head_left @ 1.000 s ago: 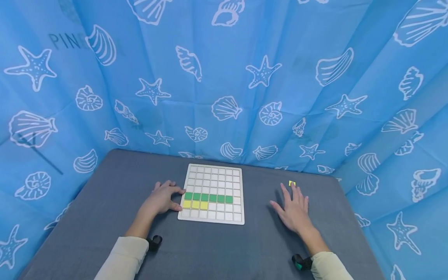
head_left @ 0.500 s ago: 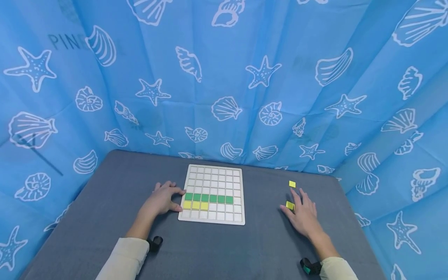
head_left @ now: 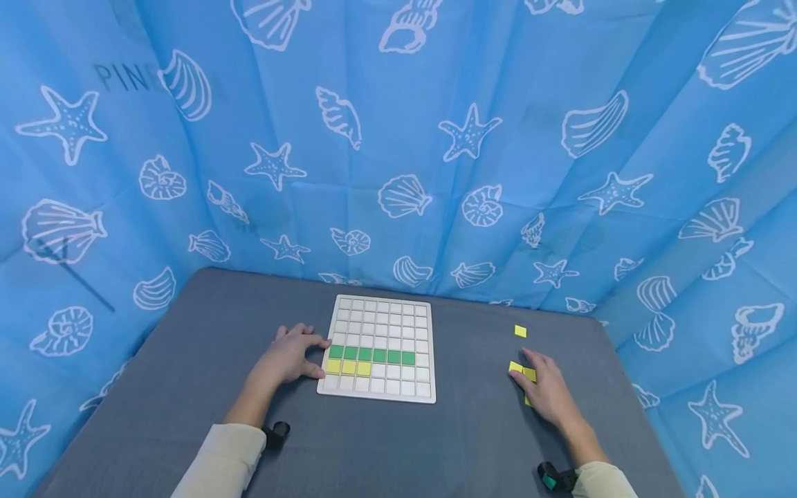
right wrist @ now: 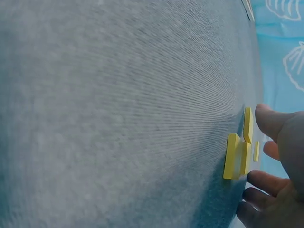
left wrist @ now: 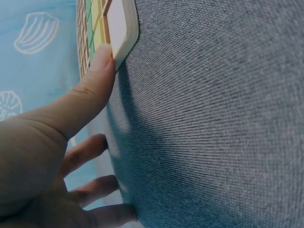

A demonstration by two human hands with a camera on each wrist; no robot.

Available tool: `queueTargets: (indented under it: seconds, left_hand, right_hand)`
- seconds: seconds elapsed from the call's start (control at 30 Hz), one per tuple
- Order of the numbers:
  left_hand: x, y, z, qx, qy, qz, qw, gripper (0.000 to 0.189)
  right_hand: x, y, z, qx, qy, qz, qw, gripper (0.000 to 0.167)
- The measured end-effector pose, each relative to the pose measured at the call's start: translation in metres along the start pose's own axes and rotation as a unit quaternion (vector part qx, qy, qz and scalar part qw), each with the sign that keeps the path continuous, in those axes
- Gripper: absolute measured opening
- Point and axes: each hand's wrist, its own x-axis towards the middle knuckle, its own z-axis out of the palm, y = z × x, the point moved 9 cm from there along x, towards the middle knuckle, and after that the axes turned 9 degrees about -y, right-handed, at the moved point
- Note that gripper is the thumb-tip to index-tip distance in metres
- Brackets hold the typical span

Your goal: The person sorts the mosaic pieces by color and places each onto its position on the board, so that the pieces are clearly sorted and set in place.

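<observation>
A white gridded board [head_left: 376, 390] lies on the grey table, with a row of green tiles [head_left: 366, 353] and a shorter row of yellow tiles [head_left: 349, 368] in its cells. My left hand [head_left: 288, 357] touches the board's left edge with index finger and thumb spread apart. In the left wrist view, the thumb [left wrist: 90, 90] presses near the board's corner while the other fingers stay loose. My right hand [head_left: 553, 393] hovers over several loose yellow tiles [right wrist: 232, 156], its thumb beside one yellow tile [head_left: 515, 366]. No tile shows between its fingers. Part of the group is hidden beneath this hand.
Farther back on the right lies a single yellow tile [head_left: 520, 331]. The grey table [head_left: 405, 456] ends at a blue shell-patterned curtain [head_left: 349, 173] behind and on both sides. Bare tabletop separates the board from the loose tiles.
My right hand has shifted right and slightly nearer, off the far yellow tile; yellow tiles it covered now show. My left hand and the board stay put.
</observation>
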Motion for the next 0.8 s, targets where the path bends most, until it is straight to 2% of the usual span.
queueTargets:
  seconds: [0.4, 0.8]
  left_hand:
    - [0.0001, -0.0002, 0.0006, -0.001, -0.001, -0.006, 1.0, 0.065]
    - [0.0002, 0.0001, 0.0005, 0.008, 0.002, -0.005, 1.0, 0.067]
  right_hand:
    - [0.0005, 0.0018, -0.0026, 0.0, 0.011, 0.014, 0.9998, 0.041]
    - [0.0044, 0.0066, -0.0037, 0.035, 0.026, 0.033, 0.9985, 0.029]
